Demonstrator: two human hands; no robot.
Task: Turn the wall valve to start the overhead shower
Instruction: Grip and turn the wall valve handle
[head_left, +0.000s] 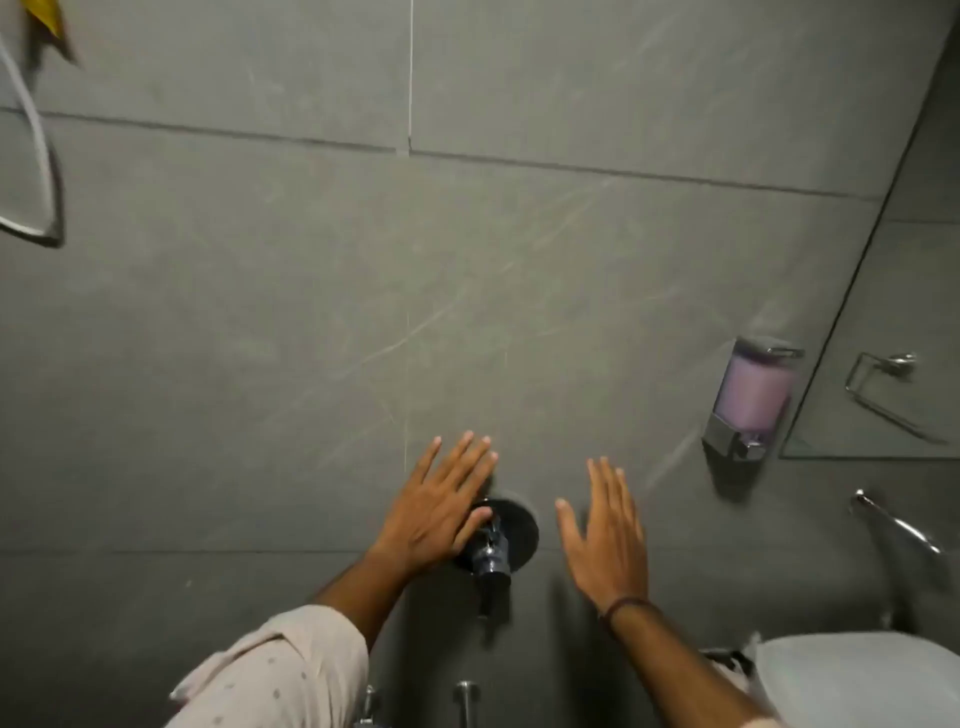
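The wall valve is sitting low on the grey tiled wall, between the person's two hands. The left hand is lying flat and open, fingers spread, its thumb touching the valve's dark round plate. The right hand is hovering open just beside the valve, gripping nothing. One soap dispenser with pink liquid is hanging to the right. No writing is readable.

Grey tiled wall, valve and soap dispenser mounted on it
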